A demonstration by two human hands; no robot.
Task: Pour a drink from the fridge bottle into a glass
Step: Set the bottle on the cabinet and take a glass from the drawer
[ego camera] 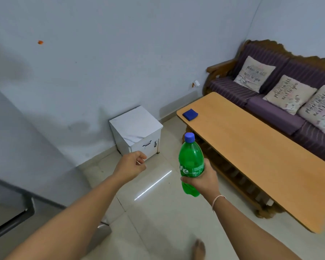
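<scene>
My right hand (203,180) grips a green plastic bottle (191,162) around its lower half and holds it upright over the floor. The bottle has a blue cap (189,137) screwed on and white lettering on its label. My left hand (131,166) hovers to the left of the bottle, fingers curled in, with nothing in it. No glass is in view.
A long wooden table (251,147) stands to the right with a blue cloth (190,114) at its far end. Behind it is a purple sofa (270,94) with cushions. A small white cabinet (137,132) sits against the wall. The fridge (11,209) edge is at lower left.
</scene>
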